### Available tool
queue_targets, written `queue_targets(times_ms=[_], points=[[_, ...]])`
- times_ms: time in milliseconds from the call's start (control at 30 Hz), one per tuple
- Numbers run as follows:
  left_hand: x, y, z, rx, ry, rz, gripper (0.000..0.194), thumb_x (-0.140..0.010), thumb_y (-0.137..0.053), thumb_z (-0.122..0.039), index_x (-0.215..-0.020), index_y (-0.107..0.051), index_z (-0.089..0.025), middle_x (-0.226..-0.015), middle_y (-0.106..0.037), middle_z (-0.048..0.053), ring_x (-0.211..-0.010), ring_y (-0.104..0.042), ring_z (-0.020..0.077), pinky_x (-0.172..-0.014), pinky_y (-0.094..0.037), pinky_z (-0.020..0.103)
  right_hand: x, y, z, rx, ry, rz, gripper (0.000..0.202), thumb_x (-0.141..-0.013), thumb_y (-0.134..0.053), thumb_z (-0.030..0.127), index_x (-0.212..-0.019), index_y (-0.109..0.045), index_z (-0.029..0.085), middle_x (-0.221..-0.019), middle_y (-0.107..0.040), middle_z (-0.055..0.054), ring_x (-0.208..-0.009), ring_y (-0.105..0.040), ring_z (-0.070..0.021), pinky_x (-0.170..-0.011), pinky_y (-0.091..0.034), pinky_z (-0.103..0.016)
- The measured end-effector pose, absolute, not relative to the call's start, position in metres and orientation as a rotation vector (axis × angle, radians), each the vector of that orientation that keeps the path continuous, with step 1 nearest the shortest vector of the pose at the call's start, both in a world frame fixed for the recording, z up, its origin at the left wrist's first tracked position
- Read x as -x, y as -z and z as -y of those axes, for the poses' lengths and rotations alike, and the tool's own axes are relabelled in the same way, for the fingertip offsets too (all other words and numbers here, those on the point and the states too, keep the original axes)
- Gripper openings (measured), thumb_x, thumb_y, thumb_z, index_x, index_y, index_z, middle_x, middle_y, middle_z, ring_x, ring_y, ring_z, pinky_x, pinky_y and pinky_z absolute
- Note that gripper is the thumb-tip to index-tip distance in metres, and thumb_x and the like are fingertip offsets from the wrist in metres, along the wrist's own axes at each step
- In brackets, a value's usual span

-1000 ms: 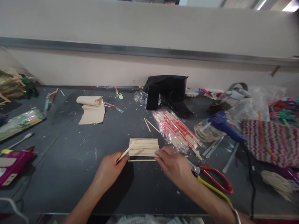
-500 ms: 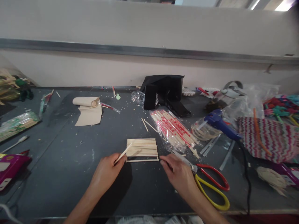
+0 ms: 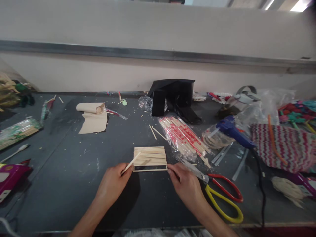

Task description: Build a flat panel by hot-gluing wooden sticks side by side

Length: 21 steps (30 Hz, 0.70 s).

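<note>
A small panel of pale wooden sticks (image 3: 149, 156) lies flat on the dark table, with a narrow gap between its upper rows and the lowest stick. My left hand (image 3: 114, 180) is closed on a loose wooden stick (image 3: 130, 163), which points up and right over the panel's left side; its fingertips are at the lower left corner. Fingers of my right hand (image 3: 185, 183) are pinched at the panel's lower right corner. Beside that hand lie scissors (image 3: 223, 199) with one red and one yellow handle.
Behind the panel are a plastic pack of sticks (image 3: 184, 136) and a black stand (image 3: 172, 97). A blue glue gun (image 3: 233, 131) with a black cord is at right, near a striped woven piece (image 3: 283, 146). Rolled beige cloth (image 3: 93, 118) lies back left.
My right hand has shifted slightly left, and its fingertips now meet the panel's lower right corner. My left hand still holds the loose stick in nearly the same place.
</note>
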<state>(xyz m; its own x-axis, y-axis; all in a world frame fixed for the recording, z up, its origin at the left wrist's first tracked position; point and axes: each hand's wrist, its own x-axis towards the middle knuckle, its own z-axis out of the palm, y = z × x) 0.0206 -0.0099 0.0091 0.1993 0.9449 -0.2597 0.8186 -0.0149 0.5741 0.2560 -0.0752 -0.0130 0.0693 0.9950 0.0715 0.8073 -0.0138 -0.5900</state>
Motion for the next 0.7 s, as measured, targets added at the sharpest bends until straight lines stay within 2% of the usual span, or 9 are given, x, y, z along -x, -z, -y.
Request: queue_targets(times_ms=[233,533,700], points=[[-0.0206,-0.0079,0.0102,-1.877,-0.252,-1.641,0.041,-0.085,-0.039,-0.046,-0.056,-0.042,-0.019,-0.052,-0.039,-0.006,-0.052,-0.038,0.0105,-0.052,-0.024,0.023,-0.2556,0.0126,0.0732,1.902,-0.560,1.747,0.024,-0.091,-0.044,0.020,-0.095,-0.068,0.020,-0.082,-0.065,-0.004,-0.079,-0.063,-0.0193,-0.072,-0.046,-0.029],[-0.0214,-0.0155,0.0115,-1.838,-0.224,-1.659,0.038,-0.085,-0.039,-0.045,-0.071,-0.063,-0.019,-0.058,-0.053,-0.002,-0.058,-0.050,0.0141,-0.052,-0.028,0.023,-0.2576,0.0114,0.0710,1.972,-0.432,1.776,0.022,-0.089,-0.047,0.023,-0.093,-0.068,0.019,-0.082,-0.069,-0.004,-0.077,-0.065,-0.0198,-0.069,-0.046,-0.029],[-0.0184,-0.0130,0.0146,-1.802,-0.261,-1.643,0.037,-0.084,-0.041,-0.045,-0.080,-0.067,-0.019,-0.061,-0.059,-0.001,-0.061,-0.054,0.0154,-0.054,-0.031,0.022,-0.2614,0.0121,0.0736,1.971,-0.392,1.734,0.020,-0.086,-0.053,0.025,-0.097,-0.068,0.018,-0.076,-0.068,-0.003,-0.066,-0.063,-0.0174,-0.059,-0.045,-0.026]])
